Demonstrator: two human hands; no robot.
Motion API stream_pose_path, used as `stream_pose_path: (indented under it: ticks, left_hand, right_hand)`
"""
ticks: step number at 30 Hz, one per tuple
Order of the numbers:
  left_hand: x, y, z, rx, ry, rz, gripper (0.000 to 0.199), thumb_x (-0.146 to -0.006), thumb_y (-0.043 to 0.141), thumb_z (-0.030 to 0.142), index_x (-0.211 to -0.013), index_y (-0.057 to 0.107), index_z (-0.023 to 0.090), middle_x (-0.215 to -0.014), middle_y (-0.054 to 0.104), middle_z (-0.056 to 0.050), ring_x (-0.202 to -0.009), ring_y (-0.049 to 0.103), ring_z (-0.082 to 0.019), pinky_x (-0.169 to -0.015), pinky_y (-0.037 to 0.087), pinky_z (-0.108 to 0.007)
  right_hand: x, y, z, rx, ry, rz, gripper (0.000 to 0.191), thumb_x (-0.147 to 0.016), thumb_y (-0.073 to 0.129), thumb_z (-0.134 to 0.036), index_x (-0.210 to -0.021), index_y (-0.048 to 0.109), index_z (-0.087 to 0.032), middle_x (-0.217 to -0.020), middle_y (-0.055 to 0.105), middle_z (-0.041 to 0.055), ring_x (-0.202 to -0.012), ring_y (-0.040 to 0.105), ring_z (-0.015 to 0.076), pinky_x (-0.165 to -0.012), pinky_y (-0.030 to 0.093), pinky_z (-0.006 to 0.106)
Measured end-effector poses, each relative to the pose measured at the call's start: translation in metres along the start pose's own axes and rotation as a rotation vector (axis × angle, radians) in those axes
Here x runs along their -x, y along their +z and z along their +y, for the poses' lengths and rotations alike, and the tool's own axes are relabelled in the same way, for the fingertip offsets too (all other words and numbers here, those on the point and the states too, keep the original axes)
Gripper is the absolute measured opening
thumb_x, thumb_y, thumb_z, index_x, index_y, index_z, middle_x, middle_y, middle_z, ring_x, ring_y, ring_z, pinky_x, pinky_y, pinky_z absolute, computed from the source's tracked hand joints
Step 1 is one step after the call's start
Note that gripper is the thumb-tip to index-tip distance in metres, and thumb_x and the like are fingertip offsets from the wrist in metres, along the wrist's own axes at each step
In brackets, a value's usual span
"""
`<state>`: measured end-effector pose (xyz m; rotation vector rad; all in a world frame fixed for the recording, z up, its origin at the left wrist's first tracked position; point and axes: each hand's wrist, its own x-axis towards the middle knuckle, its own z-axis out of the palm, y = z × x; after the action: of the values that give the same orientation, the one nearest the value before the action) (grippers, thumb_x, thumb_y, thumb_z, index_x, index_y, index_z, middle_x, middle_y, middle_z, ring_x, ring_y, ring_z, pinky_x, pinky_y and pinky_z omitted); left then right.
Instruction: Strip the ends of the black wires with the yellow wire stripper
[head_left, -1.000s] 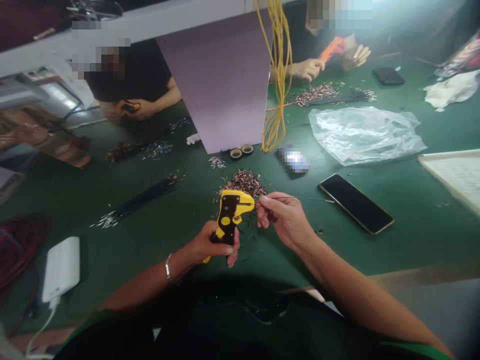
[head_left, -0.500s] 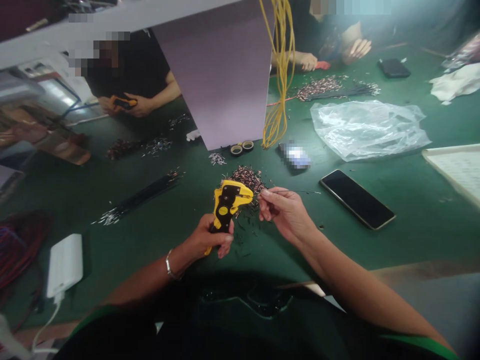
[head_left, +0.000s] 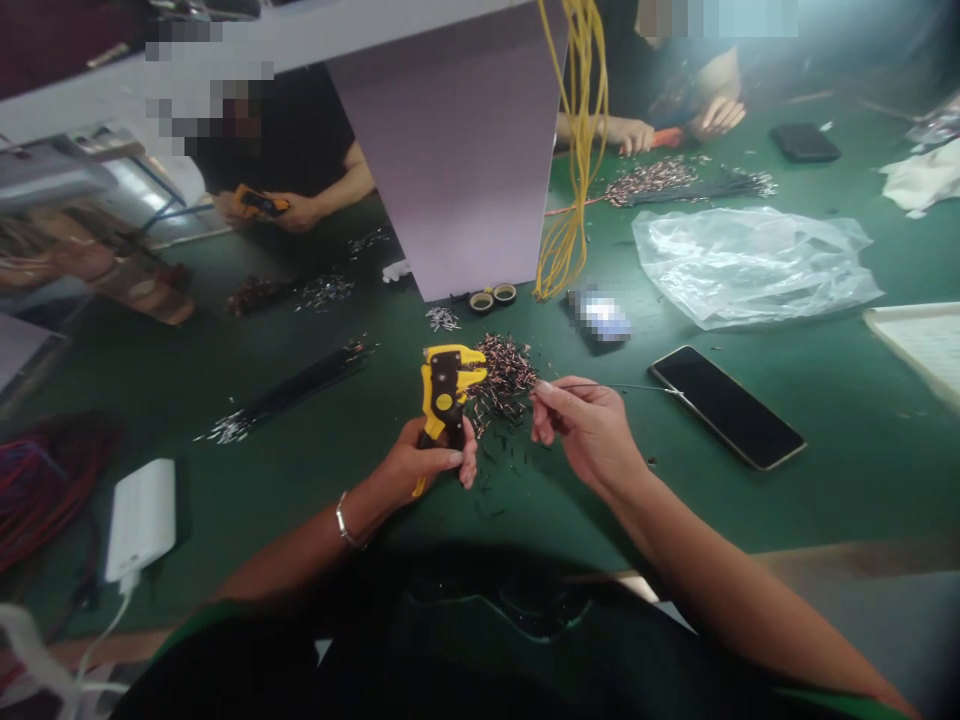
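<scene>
Thin black wire [head_left: 622, 387] runs almost level to the right from our right hand [head_left: 589, 432], pinched between the fingertips and reaching near the smartphone [head_left: 726, 407], while our left hand [head_left: 421, 462] is closed around the yellow wire stripper [head_left: 442, 392], left of the pinched end.

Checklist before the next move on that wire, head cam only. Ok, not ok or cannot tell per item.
1. Yellow-and-black wire stripper held firmly in left hand: ok.
2. Thin black wire pinched in right hand: ok.
3. Wire end inserted in stripper: not ok, wire is apart from the tool.
4. Far wire end clear of phone: cannot tell, it ends near the phone's edge.
5. Stripper head clear of pile of copper-ended wire pieces: cannot tell from this angle.
</scene>
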<state>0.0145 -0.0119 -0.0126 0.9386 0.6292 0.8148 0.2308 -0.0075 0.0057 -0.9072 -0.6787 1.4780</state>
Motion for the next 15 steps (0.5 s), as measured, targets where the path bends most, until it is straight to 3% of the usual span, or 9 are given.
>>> stream_pose_path:
  ticks: [6, 15]
  left_hand:
    - [-0.001, -0.002, 0.003, -0.061, 0.059, 0.083, 0.029, -0.074, 0.079, 0.021, -0.096, 0.064, 0.011, -0.078, 0.065, -0.004, -0.062, 0.063, -0.016, -0.061, 0.054, -0.035]
    - [0.0, 0.002, 0.003, -0.158, 0.073, 0.094, 0.027, -0.076, 0.079, 0.025, -0.093, 0.064, 0.012, -0.078, 0.065, -0.004, -0.064, 0.063, -0.015, -0.063, 0.055, -0.032]
  right_hand:
    - [0.008, 0.004, 0.007, 0.181, 0.077, -0.115, 0.024, -0.07, 0.083, -0.032, -0.062, 0.069, -0.015, -0.049, 0.064, 0.0002, -0.036, 0.053, 0.0102, -0.039, 0.043, 0.024]
    - [0.012, 0.006, 0.018, 0.303, 0.122, -0.235, 0.028, -0.07, 0.084, -0.036, -0.056, 0.069, -0.016, -0.05, 0.063, 0.0, -0.038, 0.052, 0.0091, -0.041, 0.04, 0.025]
